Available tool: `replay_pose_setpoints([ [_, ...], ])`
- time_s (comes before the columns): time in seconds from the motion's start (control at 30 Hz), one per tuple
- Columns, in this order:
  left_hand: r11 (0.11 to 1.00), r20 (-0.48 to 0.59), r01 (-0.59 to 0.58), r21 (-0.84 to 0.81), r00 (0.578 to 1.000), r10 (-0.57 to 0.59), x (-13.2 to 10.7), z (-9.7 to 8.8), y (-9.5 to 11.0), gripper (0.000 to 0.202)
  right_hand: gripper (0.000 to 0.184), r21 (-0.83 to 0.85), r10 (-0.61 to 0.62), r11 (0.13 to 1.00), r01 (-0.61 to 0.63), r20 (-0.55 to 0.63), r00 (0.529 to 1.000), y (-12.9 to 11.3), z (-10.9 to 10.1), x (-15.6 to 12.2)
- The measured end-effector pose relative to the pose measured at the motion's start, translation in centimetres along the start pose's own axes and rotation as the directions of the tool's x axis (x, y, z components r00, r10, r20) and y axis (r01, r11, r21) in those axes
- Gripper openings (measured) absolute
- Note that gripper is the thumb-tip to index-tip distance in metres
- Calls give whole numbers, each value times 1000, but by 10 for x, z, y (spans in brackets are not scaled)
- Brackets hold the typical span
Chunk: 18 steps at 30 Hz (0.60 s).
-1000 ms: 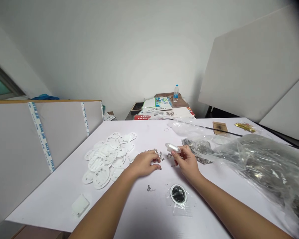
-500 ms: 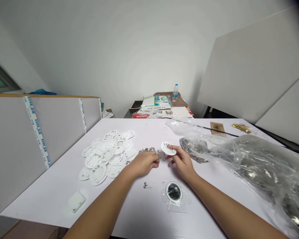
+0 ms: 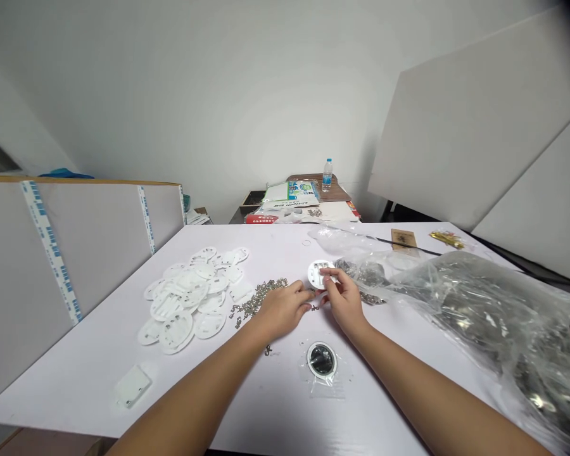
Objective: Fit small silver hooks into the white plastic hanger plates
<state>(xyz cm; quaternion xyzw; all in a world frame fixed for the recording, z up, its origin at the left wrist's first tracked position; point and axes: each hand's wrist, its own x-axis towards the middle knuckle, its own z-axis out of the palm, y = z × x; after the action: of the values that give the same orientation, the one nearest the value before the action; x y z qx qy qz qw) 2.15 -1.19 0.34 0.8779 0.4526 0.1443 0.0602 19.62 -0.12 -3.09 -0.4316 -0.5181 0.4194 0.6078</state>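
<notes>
A round white plastic disc [image 3: 316, 273] with small slots is held upright between the thumb and fingers of my right hand [image 3: 346, 305]. My left hand [image 3: 285, 310] is close beside it, fingers pinched together near the disc's lower edge. Whatever is in that pinch is too small to make out. A heap of small silvery metal pieces [image 3: 259, 297] lies just behind and left of my left hand. Farther left is a loose pile of similar white discs [image 3: 185, 292]. One small metal piece [image 3: 268, 349] lies by itself near my left forearm.
A round black disc with a white rim [image 3: 322, 361] lies in a clear packet between my forearms. At right spreads a big clear plastic bag [image 3: 475, 310] of metal parts. A white square case [image 3: 133, 385] sits front left. A low partition [image 3: 99, 247] borders the left side.
My left hand has moved from the metal heap rightward to the disc, uncovering more of the heap. My right hand has tilted the disc more upright. The view has shifted slightly.
</notes>
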Motion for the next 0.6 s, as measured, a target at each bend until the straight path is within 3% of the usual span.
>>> replay_pose_setpoints([
  [0.13, 987, -39, 112, 114, 993, -109, 6, 3, -6, 32, 28, 17, 27, 1000, -27, -52, 998, 1, -1, 2],
  [0.3, 979, -15, 177, 103, 984, -176, 9, 6, -16, 29, 26, 36, 48, 998, -45, -78, 996, 1, -1, 4],
  [0.5, 979, -98, 185, 90, 980, -176, 13, 9, -10, 28, 25, -5, 56, 998, -56, -78, 995, 6, 0, 4],
  [0.6, 984, -73, 150, 93, 987, -143, 17, 12, -9, 25, 25, -19, 17, 1000, -18, -60, 998, 6, 1, 4],
])
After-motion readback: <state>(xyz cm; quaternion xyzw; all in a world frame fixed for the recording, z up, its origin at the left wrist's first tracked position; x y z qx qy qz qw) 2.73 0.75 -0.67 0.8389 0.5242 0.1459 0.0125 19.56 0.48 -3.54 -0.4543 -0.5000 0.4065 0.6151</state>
